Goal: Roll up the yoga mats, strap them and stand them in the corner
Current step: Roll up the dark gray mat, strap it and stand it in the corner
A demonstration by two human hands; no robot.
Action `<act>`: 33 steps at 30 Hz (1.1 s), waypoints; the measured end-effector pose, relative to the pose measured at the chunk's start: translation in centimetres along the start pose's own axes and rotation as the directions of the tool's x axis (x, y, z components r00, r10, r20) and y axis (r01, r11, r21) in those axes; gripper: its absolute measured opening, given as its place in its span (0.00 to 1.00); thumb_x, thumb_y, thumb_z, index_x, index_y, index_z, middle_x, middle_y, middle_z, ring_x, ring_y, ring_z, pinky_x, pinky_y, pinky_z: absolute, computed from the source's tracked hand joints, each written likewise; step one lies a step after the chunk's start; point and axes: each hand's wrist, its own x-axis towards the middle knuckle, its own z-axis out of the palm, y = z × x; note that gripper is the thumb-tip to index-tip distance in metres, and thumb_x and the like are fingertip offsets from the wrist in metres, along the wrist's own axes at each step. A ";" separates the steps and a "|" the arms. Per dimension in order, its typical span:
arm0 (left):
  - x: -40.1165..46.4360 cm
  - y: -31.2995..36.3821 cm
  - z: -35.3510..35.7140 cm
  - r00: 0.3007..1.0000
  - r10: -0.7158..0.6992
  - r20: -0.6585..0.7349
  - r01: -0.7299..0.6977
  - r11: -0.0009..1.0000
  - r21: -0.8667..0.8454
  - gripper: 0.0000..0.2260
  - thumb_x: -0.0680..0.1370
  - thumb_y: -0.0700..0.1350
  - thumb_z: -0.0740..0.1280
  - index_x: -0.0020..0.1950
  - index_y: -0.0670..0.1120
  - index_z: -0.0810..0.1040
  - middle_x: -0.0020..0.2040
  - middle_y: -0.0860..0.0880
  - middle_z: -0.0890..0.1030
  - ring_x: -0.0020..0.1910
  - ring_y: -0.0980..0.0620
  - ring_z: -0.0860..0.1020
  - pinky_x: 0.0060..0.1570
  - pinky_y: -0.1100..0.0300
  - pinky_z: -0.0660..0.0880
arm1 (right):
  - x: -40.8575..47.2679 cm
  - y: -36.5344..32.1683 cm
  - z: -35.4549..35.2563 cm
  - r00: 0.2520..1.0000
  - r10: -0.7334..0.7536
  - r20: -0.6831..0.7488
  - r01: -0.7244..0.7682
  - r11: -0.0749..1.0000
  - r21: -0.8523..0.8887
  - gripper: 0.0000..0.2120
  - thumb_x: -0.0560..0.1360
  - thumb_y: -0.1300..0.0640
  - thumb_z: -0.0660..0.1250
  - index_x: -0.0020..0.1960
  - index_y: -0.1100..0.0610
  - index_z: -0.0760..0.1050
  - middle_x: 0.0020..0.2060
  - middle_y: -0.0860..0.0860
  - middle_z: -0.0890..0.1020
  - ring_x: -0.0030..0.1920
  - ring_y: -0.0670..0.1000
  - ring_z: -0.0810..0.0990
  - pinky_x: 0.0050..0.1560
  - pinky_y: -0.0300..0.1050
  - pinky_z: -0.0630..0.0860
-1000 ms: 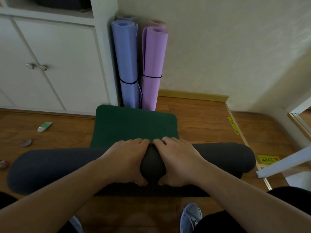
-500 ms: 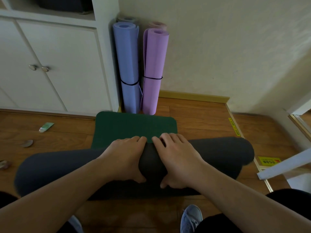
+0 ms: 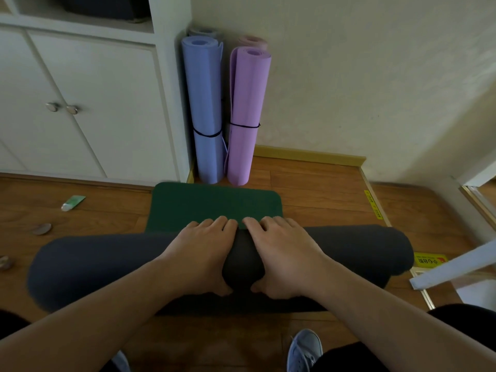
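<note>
Rolled further forward, dark mat (image 3: 94, 267) lies under both hands (image 3: 200, 253) (image 3: 284, 253), fingers curled over it.

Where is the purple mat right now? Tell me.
In the head view the purple mat stands upright in the corner against the wall, right of the blue mat, just beyond the far end of the green mat.
</note>
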 end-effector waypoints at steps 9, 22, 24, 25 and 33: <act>-0.3 0.0 -0.4 0.999 -0.042 -0.012 0.040 0.995 -0.094 0.46 0.65 0.71 0.77 0.76 0.57 0.62 0.69 0.58 0.71 0.66 0.55 0.72 0.71 0.53 0.70 | 0.1 0.1 0.3 0.996 -0.026 -0.083 0.021 0.998 -0.059 0.52 0.64 0.38 0.81 0.78 0.52 0.58 0.66 0.54 0.72 0.65 0.57 0.74 0.68 0.56 0.72; 0.0 -0.1 -0.5 0.998 -0.037 0.053 0.036 0.999 0.032 0.44 0.65 0.70 0.78 0.74 0.55 0.65 0.67 0.56 0.73 0.65 0.53 0.73 0.70 0.50 0.71 | -0.4 0.0 0.2 1.000 -0.015 -0.007 0.015 0.997 -0.076 0.63 0.64 0.33 0.81 0.83 0.53 0.46 0.74 0.57 0.66 0.75 0.59 0.66 0.78 0.58 0.63; 0.0 -0.2 -0.7 0.996 -0.055 0.066 0.056 0.998 -0.021 0.44 0.63 0.71 0.78 0.73 0.57 0.66 0.65 0.58 0.74 0.63 0.54 0.74 0.69 0.51 0.72 | -0.5 -0.5 0.4 0.999 -0.035 -0.012 0.033 0.991 -0.127 0.64 0.63 0.34 0.82 0.83 0.54 0.46 0.74 0.57 0.65 0.73 0.60 0.66 0.77 0.58 0.64; 0.0 -0.2 -0.7 0.996 -0.059 0.068 0.062 0.997 -0.043 0.44 0.63 0.71 0.78 0.73 0.57 0.66 0.65 0.58 0.74 0.63 0.55 0.74 0.68 0.51 0.72 | -0.4 -0.6 0.5 0.999 -0.040 -0.018 0.038 0.992 -0.122 0.62 0.63 0.36 0.83 0.82 0.54 0.49 0.71 0.57 0.67 0.71 0.60 0.69 0.74 0.58 0.68; -0.4 -0.2 0.4 0.999 -0.042 0.025 0.040 0.997 0.064 0.56 0.64 0.72 0.77 0.82 0.54 0.53 0.77 0.54 0.64 0.75 0.50 0.65 0.78 0.49 0.62 | 0.5 0.7 0.0 1.000 0.006 -0.031 -0.003 0.997 0.080 0.51 0.63 0.35 0.81 0.76 0.47 0.59 0.63 0.48 0.76 0.62 0.52 0.77 0.65 0.54 0.75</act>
